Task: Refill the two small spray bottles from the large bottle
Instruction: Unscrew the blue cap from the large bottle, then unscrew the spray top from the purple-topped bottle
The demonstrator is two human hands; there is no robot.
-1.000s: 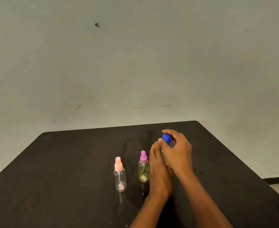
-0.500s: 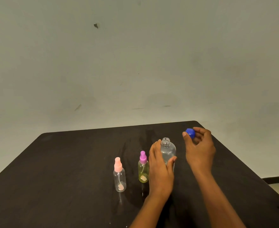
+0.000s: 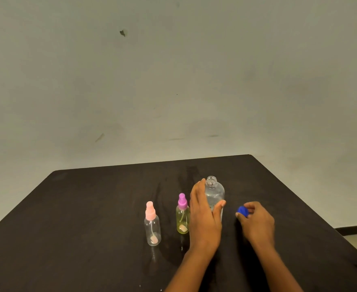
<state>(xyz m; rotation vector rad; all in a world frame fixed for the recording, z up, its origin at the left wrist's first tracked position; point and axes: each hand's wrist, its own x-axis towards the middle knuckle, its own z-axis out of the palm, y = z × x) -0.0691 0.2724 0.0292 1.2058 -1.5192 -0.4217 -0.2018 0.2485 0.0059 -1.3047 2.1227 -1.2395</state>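
Dark, matt tabletop (image 3: 68,239) fills the lower part of the head view, and two bare forearms reach onto it from the near edge. Nearest of the bottles is the clear spray bottle (image 3: 152,228) with a pink sprayer, upright, standing to the left of the hands. The left hand (image 3: 205,220) wraps the large bottle (image 3: 215,192) from its left side, fingers lying up along the clear wall and the thumb curled across the front. Just beside that hand on the left, and a little farther back than the clear one, stands the yellow-green spray bottle (image 3: 182,220) with a purple sprayer, also upright. To the right of the large bottle, and apart from it, the right hand (image 3: 257,224) is held low over the table, pinching the blue cap (image 3: 242,211) between thumb and fingertips; whether the cap touches the table cannot be told. The large bottle stands upright on the table with its threaded neck open. Beyond the far table edge rises a pale, scuffed wall (image 3: 173,81) bearing a small dark mark (image 3: 122,33) high up.
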